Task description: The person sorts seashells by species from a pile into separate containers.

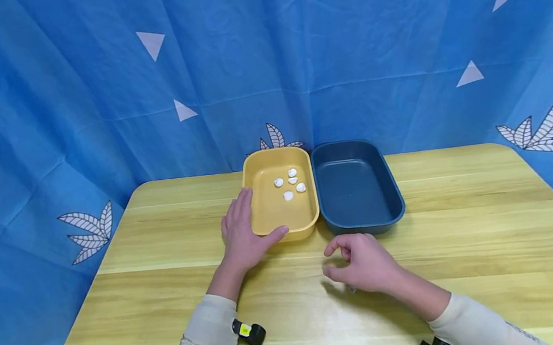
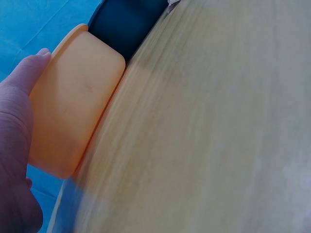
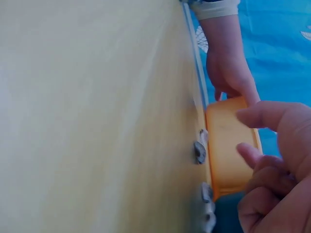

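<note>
My left hand (image 1: 242, 239) rests against the near left corner of a yellow tray (image 1: 276, 215), its fairly straight fingers along the side and the thumb at the front rim. Several small white shell-like pieces (image 1: 301, 187) lie inside that tray. Over the table, just in front of a dark blue tray (image 1: 353, 198), hovers my right hand (image 1: 366, 264); thumb and index finger stand apart with nothing between them. In the right wrist view several small grey-and-white pieces (image 3: 199, 152) lie on the table near this hand. The head view shows only a bit of one below the palm.
Both trays stand side by side at the far part of the wooden table (image 1: 471, 264). Behind the table hangs a blue patterned curtain (image 1: 369, 42). Each sleeved forearm carries a small black wrist camera (image 1: 256, 335).
</note>
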### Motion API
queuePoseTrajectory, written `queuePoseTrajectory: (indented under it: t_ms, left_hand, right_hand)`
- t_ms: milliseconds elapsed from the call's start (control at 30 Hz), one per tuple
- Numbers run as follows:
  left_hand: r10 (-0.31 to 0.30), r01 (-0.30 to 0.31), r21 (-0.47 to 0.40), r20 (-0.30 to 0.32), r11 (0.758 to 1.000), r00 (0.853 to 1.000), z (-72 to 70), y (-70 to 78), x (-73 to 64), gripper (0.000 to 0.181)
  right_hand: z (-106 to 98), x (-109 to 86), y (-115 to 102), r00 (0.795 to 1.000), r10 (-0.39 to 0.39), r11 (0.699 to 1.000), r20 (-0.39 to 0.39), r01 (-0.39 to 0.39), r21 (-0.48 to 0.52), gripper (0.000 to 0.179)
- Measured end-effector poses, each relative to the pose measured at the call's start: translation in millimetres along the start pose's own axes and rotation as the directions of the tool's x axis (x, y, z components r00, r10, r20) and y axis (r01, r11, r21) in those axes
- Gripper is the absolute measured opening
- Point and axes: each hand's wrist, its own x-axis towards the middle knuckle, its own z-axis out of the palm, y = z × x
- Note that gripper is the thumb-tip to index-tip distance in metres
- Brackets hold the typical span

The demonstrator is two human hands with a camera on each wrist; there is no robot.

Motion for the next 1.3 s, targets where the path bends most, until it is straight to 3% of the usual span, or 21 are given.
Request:
queuePoseTrajectory:
  t_ms: [167,567,1300]
  left_hand:
    - [-0.004,0.004,-0.012,-0.007,1.0,1.0,-0.7,0.0,-0.4,0.116]
    - [-0.002,0.002,-0.008,-0.003,1.0,1.0,0.7,-0.5,-0.8,0.116]
    - [0.003,-0.004,-0.023,-0.008,1.0,1.0,-0.5,-0.3,-0.9,0.115]
  right_hand:
    - [5.2,-0.5,6.2,0.999,0.005,0.997,0.051,-0.001,-0.072,0.021]
    - [14.6,-1.6,13.7,0.999,-0.042,0.98,0.032,0.047,-0.192,0.015]
    - [16.4,-3.9,12.8,0.999,-0.034,0.987,0.036,0.039,-0.154,0.012]
